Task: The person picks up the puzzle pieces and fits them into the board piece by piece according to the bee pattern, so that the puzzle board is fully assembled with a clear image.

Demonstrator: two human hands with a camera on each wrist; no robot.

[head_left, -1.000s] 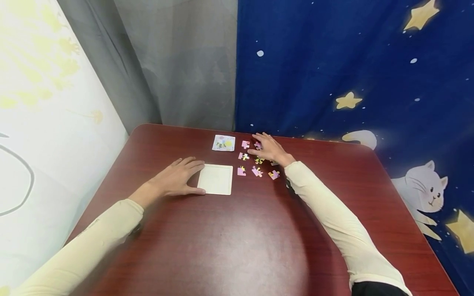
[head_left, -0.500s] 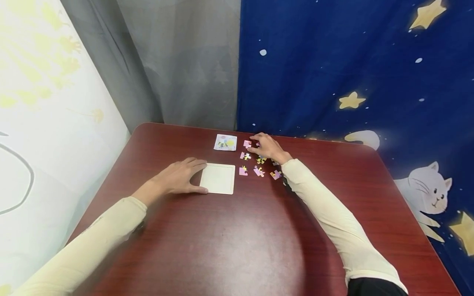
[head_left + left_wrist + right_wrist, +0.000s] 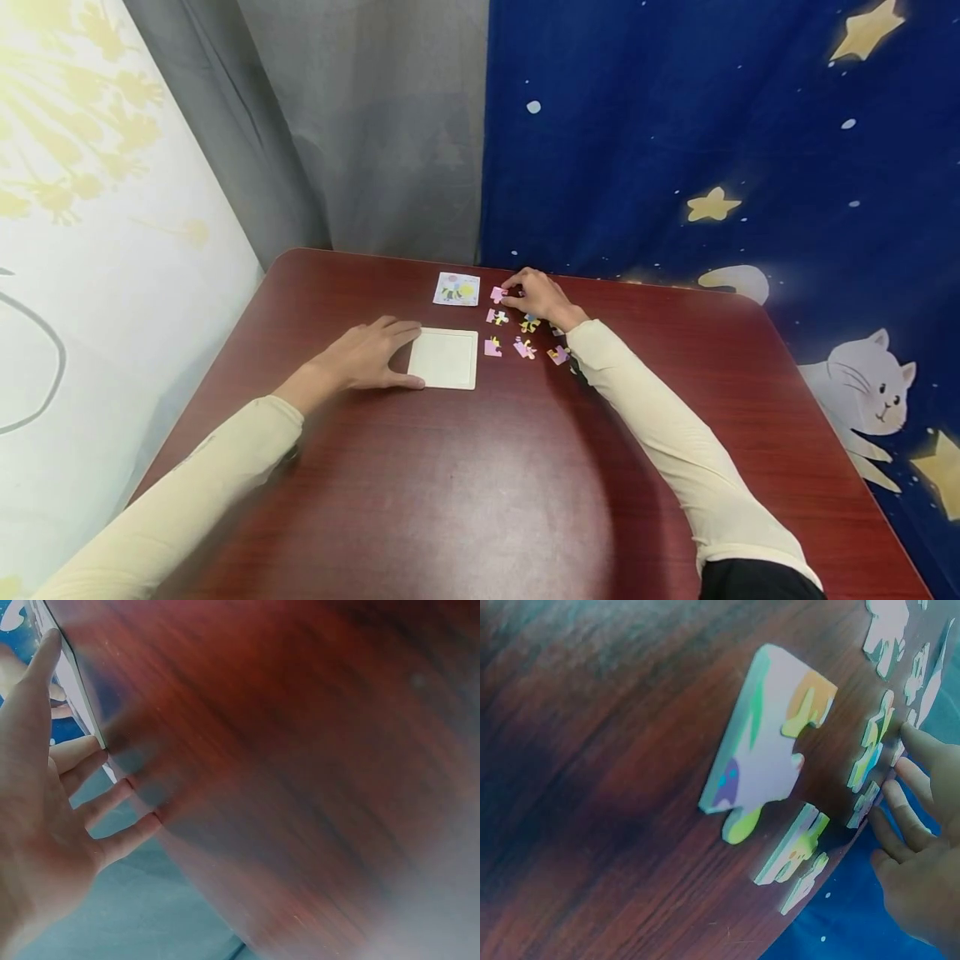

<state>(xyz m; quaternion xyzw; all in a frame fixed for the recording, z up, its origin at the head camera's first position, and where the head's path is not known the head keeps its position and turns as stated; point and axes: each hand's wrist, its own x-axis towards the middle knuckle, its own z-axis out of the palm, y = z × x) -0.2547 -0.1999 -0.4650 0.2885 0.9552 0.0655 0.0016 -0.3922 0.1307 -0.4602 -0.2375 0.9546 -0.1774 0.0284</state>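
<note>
My left hand [image 3: 367, 354] lies flat on the dark red table [image 3: 480, 483]. Its fingers touch the left edge of a blank white square puzzle tray [image 3: 444, 358] and its thumb lies along the front edge. In the left wrist view, that hand [image 3: 45, 787] spreads beside the tray's edge [image 3: 71, 682]. My right hand [image 3: 534, 296] reaches over several loose pink puzzle pieces. Its fingertips touch the far-left pink piece [image 3: 497, 294], and I see no clear pinch. The right wrist view shows that hand [image 3: 922, 847] with its fingers stretched out beyond a large pastel piece [image 3: 769, 742].
A small picture card [image 3: 456, 289] lies at the far side, left of the pieces. More pieces [image 3: 524, 348] lie between the tray and my right forearm. A grey curtain and a blue star-and-cat cloth hang behind the table's rounded far edge.
My right hand has slid left across the pieces to the far-left pink one. The left hand stays at the tray.
</note>
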